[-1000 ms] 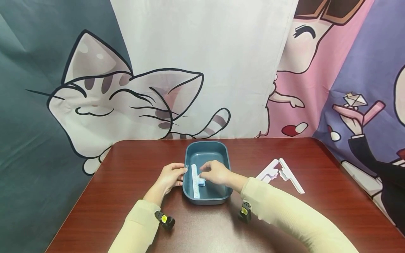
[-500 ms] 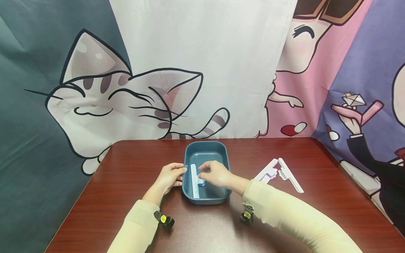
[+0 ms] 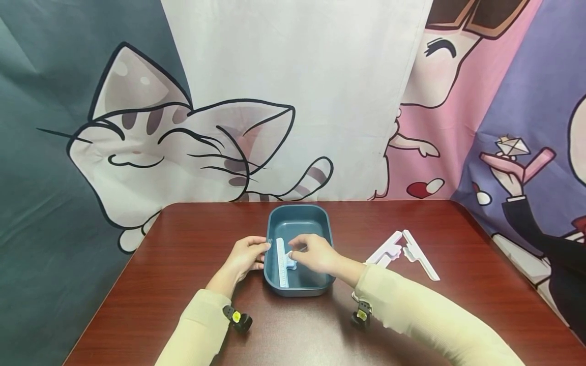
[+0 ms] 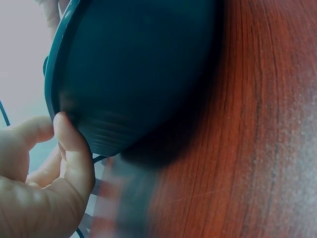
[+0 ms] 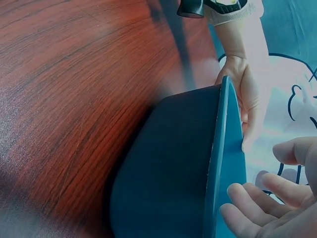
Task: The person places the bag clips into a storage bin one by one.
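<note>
One bin [image 3: 299,292] is pinched at left by left hand [image 3: 244,256], presumably for steadiness; right hand [image 3: 317,254] is held empty.

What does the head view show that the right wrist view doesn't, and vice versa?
Only the head view: the pale clip inside the bin and the white clips on the table. Only the right wrist view: several fingers of the right hand that the head view hides. Both: the left hand gripping the bin's rim, the right hand, table and printed backdrop.
</note>
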